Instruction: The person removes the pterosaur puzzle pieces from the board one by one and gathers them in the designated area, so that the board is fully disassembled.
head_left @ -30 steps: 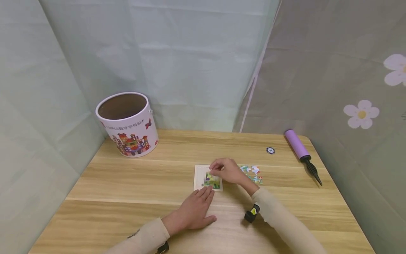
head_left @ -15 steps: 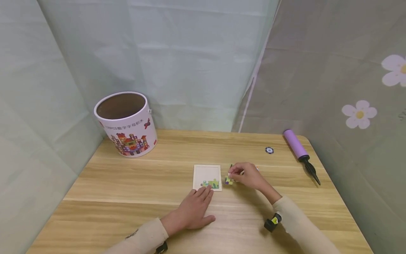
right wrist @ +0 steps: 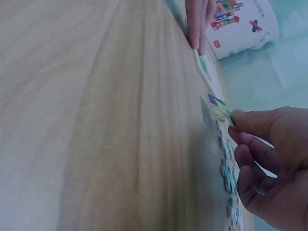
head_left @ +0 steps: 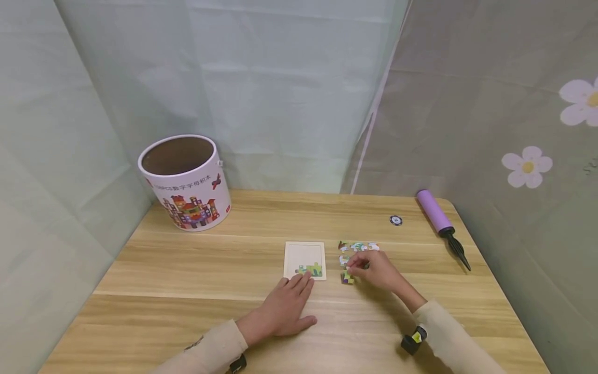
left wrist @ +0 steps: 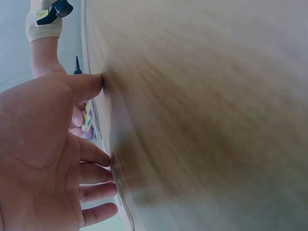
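My left hand [head_left: 286, 310] rests flat on the table, its fingertips on the near edge of a pale puzzle frame [head_left: 302, 254]. Joined green puzzle pieces [head_left: 315, 269] lie in the frame's lower right. Between thumb and forefinger, my right hand [head_left: 374, 269] pinches a green and purple puzzle piece [right wrist: 219, 107], held tilted just above the table to the right of the frame. Loose puzzle pieces [head_left: 358, 246] lie beyond and under that hand, which partly hides them. In the left wrist view the left fingers [left wrist: 96, 192] are straight.
A white bucket [head_left: 184, 182] with printed blocks stands at the back left. A purple hand pump [head_left: 434, 212] with a black nozzle lies at the right edge. A round chip [head_left: 395, 221] is nearby on the wooden table [head_left: 196, 270]. Curtains [head_left: 289, 93] hang behind.
The right hand has carried the green and purple piece from over the frame to the right and slightly toward the person. The left hand has stayed in place.
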Action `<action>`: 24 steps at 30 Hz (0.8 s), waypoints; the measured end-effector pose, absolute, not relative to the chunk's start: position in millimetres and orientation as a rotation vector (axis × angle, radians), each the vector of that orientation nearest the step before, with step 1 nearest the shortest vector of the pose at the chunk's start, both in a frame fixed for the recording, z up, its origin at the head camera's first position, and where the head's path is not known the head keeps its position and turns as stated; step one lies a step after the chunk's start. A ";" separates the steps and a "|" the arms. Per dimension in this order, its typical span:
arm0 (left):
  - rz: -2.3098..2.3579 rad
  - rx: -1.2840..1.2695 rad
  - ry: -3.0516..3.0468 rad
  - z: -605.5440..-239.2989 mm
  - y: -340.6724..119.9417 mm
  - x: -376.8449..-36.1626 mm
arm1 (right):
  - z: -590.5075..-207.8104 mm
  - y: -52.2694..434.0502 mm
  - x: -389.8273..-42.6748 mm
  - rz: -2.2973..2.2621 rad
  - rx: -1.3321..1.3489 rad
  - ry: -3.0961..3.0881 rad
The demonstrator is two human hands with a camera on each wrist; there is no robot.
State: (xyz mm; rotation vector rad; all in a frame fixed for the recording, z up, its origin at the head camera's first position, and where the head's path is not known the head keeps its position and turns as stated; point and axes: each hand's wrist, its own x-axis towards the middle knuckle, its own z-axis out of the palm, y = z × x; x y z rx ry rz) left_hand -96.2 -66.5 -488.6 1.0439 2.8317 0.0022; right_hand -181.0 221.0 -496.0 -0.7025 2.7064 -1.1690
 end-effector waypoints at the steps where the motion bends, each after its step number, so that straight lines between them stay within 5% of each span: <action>1: 0.005 1.044 2.832 -489.1 -66.7 -96.4 | -496.8 220.9 -180.5 -1.163 -0.696 2.712; 24: 0.060 1.074 2.830 -491.5 -64.7 -101.4 | -492.8 211.1 -189.8 -1.098 -0.767 2.800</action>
